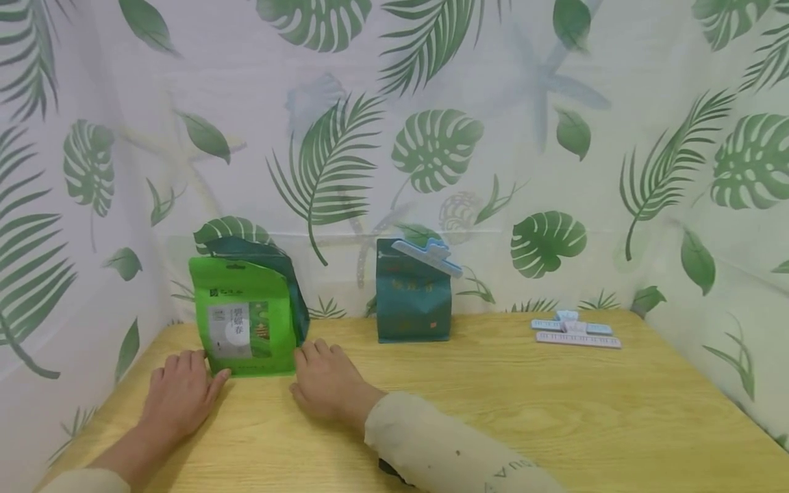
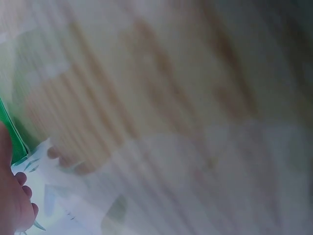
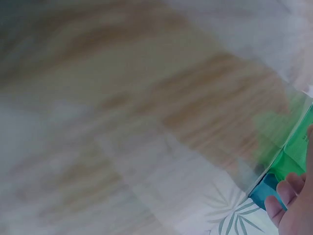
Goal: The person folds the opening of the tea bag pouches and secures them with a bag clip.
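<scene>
A bright green tea bag (image 1: 246, 318) stands upright at the left of the table, a picture label on its front. Behind it, partly hidden, is a dark green bag (image 1: 301, 301). My left hand (image 1: 179, 390) is at the green bag's lower left side, thumb near the front corner. On the opposite side, my right hand (image 1: 327, 380) has its fingertips right at the lower right edge. In the left wrist view, a strip of the green bag (image 2: 14, 139) shows beside the fingers. The right wrist view catches the green bag (image 3: 293, 156) and several fingertips.
A teal bag (image 1: 413, 301) stands at the back middle, with a blue clip (image 1: 428, 257) slanted across its top. Farther right, a blue clip (image 1: 594, 328) and a pale purple clip (image 1: 579, 339) lie together on the wooden table (image 1: 524, 397). Leaf-patterned cloth (image 1: 431, 82) rises behind.
</scene>
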{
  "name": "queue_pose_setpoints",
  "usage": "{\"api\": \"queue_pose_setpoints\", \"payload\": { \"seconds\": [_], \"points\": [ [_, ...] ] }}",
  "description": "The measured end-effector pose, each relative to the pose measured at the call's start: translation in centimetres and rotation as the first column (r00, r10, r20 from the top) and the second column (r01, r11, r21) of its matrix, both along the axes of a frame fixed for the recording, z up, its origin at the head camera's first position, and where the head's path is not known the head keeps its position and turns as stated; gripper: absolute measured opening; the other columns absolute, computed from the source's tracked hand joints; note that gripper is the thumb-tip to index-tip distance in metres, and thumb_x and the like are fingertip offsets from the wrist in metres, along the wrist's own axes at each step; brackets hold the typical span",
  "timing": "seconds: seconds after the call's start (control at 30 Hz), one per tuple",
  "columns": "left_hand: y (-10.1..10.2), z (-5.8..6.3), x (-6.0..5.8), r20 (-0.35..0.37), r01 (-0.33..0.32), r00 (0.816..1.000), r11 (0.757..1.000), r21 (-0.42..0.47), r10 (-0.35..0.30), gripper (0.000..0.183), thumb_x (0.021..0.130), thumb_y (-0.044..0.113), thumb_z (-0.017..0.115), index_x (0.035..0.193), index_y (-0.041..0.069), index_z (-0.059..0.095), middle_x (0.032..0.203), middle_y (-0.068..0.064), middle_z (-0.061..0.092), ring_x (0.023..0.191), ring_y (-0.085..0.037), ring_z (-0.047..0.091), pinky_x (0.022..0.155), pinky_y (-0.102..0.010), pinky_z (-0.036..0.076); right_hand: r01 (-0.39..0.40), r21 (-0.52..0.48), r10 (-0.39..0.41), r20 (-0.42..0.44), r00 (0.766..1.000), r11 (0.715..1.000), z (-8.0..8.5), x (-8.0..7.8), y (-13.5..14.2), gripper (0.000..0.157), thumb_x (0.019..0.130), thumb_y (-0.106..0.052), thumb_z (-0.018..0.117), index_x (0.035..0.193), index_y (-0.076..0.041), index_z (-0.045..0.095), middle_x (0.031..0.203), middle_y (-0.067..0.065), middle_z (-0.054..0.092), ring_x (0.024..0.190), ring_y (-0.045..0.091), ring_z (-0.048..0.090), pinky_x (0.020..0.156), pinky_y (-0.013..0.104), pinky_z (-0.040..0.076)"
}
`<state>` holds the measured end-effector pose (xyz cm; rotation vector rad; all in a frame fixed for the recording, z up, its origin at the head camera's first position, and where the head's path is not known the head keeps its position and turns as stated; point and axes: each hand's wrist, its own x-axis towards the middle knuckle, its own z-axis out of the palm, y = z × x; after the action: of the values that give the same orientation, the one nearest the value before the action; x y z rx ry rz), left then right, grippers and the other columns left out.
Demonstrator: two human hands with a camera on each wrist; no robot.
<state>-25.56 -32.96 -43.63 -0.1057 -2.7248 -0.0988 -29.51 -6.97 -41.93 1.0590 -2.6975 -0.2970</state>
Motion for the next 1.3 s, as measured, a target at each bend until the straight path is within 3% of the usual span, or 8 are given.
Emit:
{"api": "queue_pose_setpoints", "payload": {
  "seconds": [0.27, 0.53, 0.87, 1.3],
  "points": [
    [0.2, 0.0, -0.3, 0.002, -0.002, 1.000, 1.000, 0.015, 0.002, 0.061, 0.102, 0.039, 0.053, 0.119, -0.019, 0.046, 0.108, -0.036, 0.055, 0.102, -0.051, 0.052, 0.083, -0.063, 0.042, 0.006, 0.049, -0.004, -0.047, 0.999, 0.999, -0.2, 0.1, -0.1, 0.063, 0.105, -0.050, 0.035, 0.152, -0.008, 0.037, 0.142, 0.005, 0.048, 0.118, 0.016, 0.046, 0.095, 0.031, 0.044],
    [0.6, -0.2, -1.0, -0.085, 0.003, 0.996, 0.999, 0.038, 0.000, 0.054, 0.100, 0.035, 0.055, 0.107, -0.018, 0.047, 0.093, -0.032, 0.053, 0.089, -0.047, 0.052, 0.073, -0.057, 0.042, -0.006, 0.042, 0.008, -0.049, 0.999, 0.999, -0.2, 0.3, -0.1, 0.065, 0.105, -0.050, 0.036, 0.153, -0.007, 0.035, 0.143, 0.006, 0.046, 0.119, 0.017, 0.045, 0.096, 0.032, 0.043],
    [1.2, -0.3, -0.9, -0.010, -0.005, 1.000, 0.999, 0.036, 0.006, 0.055, 0.102, 0.036, 0.054, 0.110, -0.018, 0.046, 0.096, -0.031, 0.053, 0.090, -0.044, 0.051, 0.074, -0.055, 0.042, -0.042, 0.001, 0.042, -0.010, 0.999, 0.999, -0.5, 0.9, 0.6, 0.063, 0.104, -0.049, 0.039, 0.149, -0.005, 0.039, 0.136, 0.007, 0.048, 0.115, 0.018, 0.045, 0.096, 0.034, 0.044],
    [1.6, 0.2, -0.9, 0.023, 0.086, 0.996, 0.993, 0.079, -0.088, 0.055, 0.102, 0.039, 0.054, 0.107, -0.015, 0.048, 0.090, -0.023, 0.055, 0.085, -0.037, 0.052, 0.074, -0.053, 0.043, -0.066, -0.026, 0.066, 0.000, 0.998, 0.997, -0.1, 1.3, 2.8, 0.053, 0.103, -0.042, 0.045, 0.140, -0.005, 0.045, 0.123, 0.005, 0.050, 0.107, 0.016, 0.044, 0.088, 0.030, 0.042]
  ]
}}
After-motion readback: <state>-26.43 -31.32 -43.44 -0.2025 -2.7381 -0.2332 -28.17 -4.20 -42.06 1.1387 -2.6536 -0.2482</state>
